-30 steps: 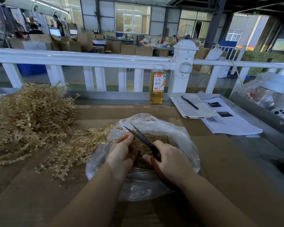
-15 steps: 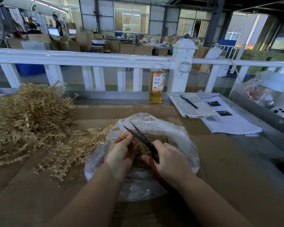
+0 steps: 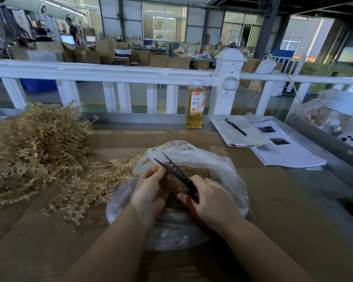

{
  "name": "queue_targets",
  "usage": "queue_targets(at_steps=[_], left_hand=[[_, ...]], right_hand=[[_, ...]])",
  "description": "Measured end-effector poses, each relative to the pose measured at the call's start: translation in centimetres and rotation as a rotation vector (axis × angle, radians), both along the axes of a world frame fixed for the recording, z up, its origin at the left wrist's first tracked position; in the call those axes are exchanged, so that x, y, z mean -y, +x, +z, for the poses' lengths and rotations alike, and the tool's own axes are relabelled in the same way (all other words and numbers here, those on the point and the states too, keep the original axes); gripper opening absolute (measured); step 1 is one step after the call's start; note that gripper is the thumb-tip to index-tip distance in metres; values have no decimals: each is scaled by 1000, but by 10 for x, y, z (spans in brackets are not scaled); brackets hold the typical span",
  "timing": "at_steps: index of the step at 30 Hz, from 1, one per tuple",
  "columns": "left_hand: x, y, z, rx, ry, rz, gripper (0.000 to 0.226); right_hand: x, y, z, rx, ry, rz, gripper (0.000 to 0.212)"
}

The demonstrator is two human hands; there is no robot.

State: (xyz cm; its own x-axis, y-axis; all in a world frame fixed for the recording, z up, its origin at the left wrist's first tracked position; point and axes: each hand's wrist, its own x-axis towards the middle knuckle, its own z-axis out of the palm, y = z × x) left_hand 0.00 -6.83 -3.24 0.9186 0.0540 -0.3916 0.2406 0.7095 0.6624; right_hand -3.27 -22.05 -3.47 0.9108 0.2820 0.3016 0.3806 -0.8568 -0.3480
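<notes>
Hovering over the plastic bag, open-bladed scissors are clasped in the right grip; a tan sprig is pinched in the left grip.

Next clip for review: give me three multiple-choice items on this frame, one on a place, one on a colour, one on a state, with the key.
1. Where does the bottle of amber drink stand?
A) at the near edge of the table
B) at its far edge, by the white railing
C) on the floor

2. What colour are the handles of the scissors?
A) red
B) green
C) white

3. How are the scissor blades?
A) shut
B) open
C) taken apart

Key:
1 B, it stands upright just in front of the railing.
2 A, red shows under the right hand gripping them.
3 B, the two dark tips stand apart over the clear bag, next to the tan sprig that the left hand pinches.
</notes>
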Motion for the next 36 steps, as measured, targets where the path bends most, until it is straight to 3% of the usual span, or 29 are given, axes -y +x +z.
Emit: queue_targets(at_steps=[9, 16, 23, 28, 36], left_hand=[[1, 7, -2, -35, 67, 7, 8], [2, 5, 0, -22, -9, -24, 6], [5, 6, 1, -65, -40, 49, 31], [6, 3, 0, -57, -29, 59, 23], [10, 2, -1, 16, -55, 136, 32]], right_hand=[[2, 0, 4, -24, 44, 1, 39], [3, 0, 5, -41, 57, 23, 30], [4, 2, 5, -51, 54, 44, 29], [6, 1, 8, -73, 47, 47, 29], [8, -1, 15, -114, 79, 72, 28]])
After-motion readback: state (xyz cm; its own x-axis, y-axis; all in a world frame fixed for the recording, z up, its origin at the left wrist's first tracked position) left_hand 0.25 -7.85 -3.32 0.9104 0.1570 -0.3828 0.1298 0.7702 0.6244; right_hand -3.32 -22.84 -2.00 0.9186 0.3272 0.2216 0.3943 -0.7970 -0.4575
